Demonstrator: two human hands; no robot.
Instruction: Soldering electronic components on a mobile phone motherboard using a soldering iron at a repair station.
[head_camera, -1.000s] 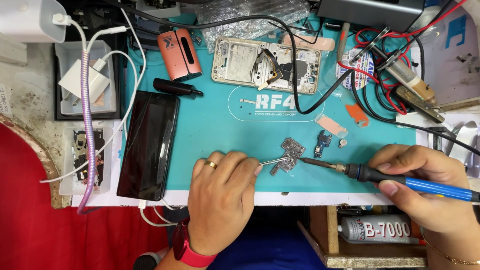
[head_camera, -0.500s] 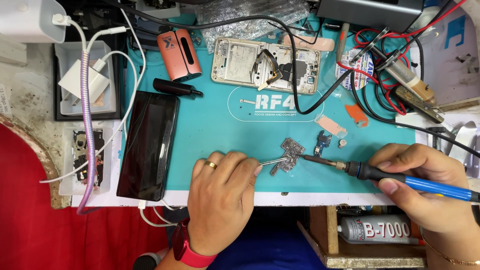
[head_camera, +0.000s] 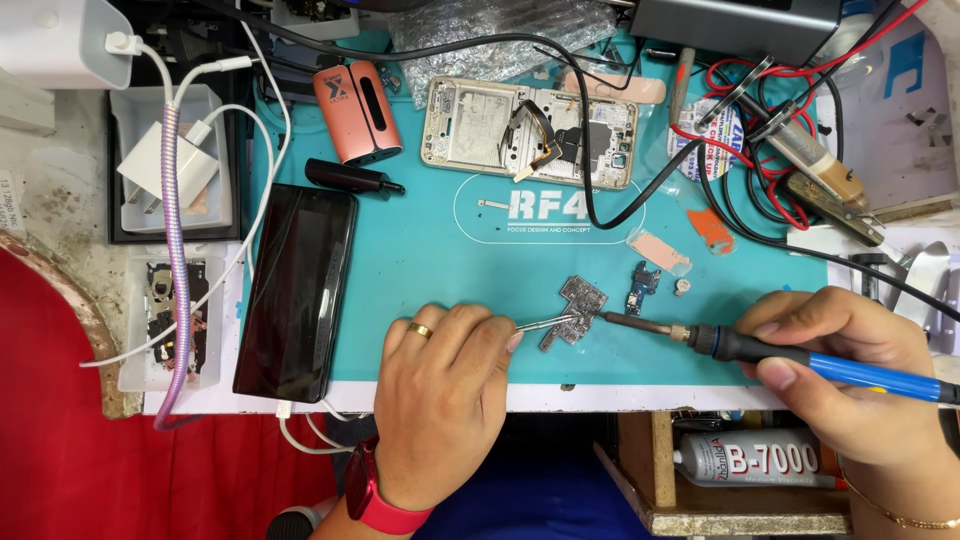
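— On the teal mat (head_camera: 420, 270), how many things are in hand?

— Two. One left hand (head_camera: 440, 400) pinches tweezers (head_camera: 545, 323) shut on one small board (head_camera: 575, 310), near the mat's front edge. One right hand (head_camera: 850, 370) is closed around one soldering iron (head_camera: 800, 357), its tip touching the board's right side.

— And on the mat besides?

— One dark phone (head_camera: 297, 290) at its left edge, one opened phone (head_camera: 530, 132) at the back, one pink case (head_camera: 357, 112) left of that. Two small parts (head_camera: 645, 287) lie just right of the board, perhaps more; they are too small to count.

— Anything hidden?

— The iron's blue handle runs off the right edge. One glue tube (head_camera: 760, 460) sits below the mat's front, half covered by the right hand. The cable tangle (head_camera: 760, 130) at the mat's back right can't be counted.
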